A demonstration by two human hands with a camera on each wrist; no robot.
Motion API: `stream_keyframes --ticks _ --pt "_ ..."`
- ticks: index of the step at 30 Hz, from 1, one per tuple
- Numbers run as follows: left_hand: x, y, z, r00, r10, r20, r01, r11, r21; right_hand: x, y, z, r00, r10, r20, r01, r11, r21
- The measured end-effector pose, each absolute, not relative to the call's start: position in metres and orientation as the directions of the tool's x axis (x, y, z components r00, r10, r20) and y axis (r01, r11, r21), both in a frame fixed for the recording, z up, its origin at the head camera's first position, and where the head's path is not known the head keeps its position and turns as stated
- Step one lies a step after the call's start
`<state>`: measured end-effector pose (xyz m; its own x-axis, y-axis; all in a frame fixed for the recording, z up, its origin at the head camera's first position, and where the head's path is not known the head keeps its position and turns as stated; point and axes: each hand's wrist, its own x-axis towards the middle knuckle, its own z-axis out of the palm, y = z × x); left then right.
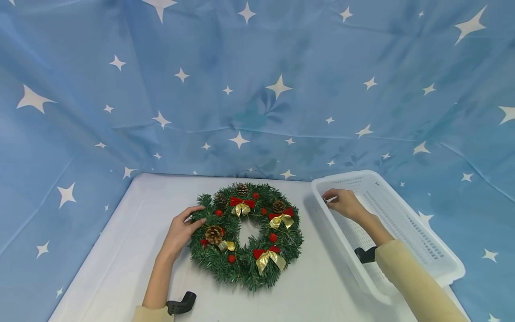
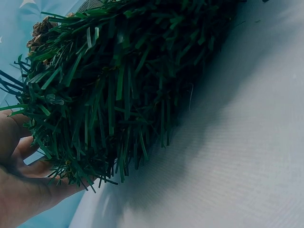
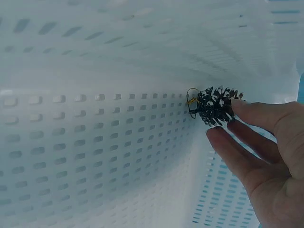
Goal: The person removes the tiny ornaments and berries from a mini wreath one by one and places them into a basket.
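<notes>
A green Christmas wreath [image 1: 249, 268] lies on the white table, decorated with pine cones [image 1: 214, 234], red berries [image 1: 273, 237] and red-and-gold bows [image 1: 269, 259]. At its left edge my left hand [image 1: 181, 230] holds the greenery, thumb and fingers bent about it; the left wrist view shows the wreath's needles [image 2: 118, 95] partly covering the fingers. Over in the white basket [image 1: 406, 214], my right hand [image 1: 344, 203] pinches a dark pine cone [image 3: 216, 107] with white-tipped scales between thumb and fingers. A thin gold loop [image 3: 192, 97] sticks out from the cone's end, close to the basket wall.
The slatted basket stands at the table's right side, its long wall facing the wreath. White cloth covers the table [image 1: 132, 250]. Behind and on both sides hangs a blue curtain [image 1: 225, 112] with white stars.
</notes>
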<state>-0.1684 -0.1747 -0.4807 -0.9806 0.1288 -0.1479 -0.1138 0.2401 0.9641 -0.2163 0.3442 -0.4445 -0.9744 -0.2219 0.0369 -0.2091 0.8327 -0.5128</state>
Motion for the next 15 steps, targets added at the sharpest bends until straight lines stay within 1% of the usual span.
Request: stream_keyframes --ticks 15 --pt "-0.169 -0.175 -0.480 -0.977 0.137 -0.161 -0.125 0.238 0.963 -0.202 0.348 -0.423 -0.971 -0.231 0.060 -0.231 0.846 -0.480"
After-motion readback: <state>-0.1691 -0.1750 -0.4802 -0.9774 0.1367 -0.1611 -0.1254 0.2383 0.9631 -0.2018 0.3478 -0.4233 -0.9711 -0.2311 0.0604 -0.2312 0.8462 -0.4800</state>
